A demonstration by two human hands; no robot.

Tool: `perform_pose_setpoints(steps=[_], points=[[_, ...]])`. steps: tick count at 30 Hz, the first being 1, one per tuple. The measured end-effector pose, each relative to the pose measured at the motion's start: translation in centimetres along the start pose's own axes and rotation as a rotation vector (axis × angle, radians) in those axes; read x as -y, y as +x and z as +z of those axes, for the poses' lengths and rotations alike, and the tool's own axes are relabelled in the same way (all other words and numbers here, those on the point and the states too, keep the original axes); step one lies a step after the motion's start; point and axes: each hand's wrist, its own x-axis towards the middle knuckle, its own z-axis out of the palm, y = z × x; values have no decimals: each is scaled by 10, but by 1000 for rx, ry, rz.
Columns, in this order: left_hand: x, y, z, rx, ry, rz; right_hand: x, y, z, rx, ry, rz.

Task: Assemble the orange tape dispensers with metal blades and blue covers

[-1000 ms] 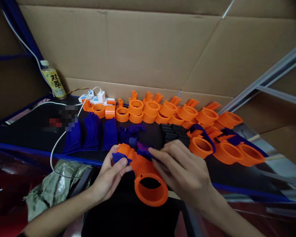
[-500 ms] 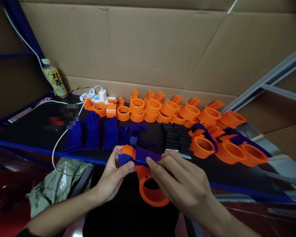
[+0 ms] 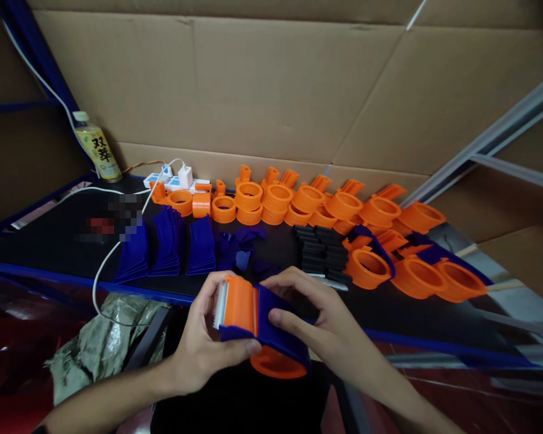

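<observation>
Both my hands hold one orange and blue tape dispenser (image 3: 257, 322) in front of the table edge. My left hand (image 3: 208, 340) grips its toothed front end, thumb under the blue part. My right hand (image 3: 319, 322) wraps over the blue cover, fingers curled around it. The orange ring of the dispenser points down and toward me.
On the black table (image 3: 63, 241) lie stacks of blue covers (image 3: 167, 244), loose blue pieces (image 3: 242, 244), black parts (image 3: 321, 250), a row of orange dispenser bodies (image 3: 308, 202) and assembled ones (image 3: 416, 274). A bottle (image 3: 95, 147), power strip (image 3: 176, 181) and white cable (image 3: 113, 253) sit left. Cardboard behind.
The dispenser has been turned so its toothed front and blue cover face up. Both hands shifted their grip around it and drew it slightly closer to me.
</observation>
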Motion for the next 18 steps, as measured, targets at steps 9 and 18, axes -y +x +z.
perform_pose_setpoints(steps=[9, 18], points=[[-3, 3, 0, 183, 99, 215, -16, -15, 21, -19, 532, 178], [4, 3, 2, 232, 41, 169, -16, -26, 29, -152, 264, 36]])
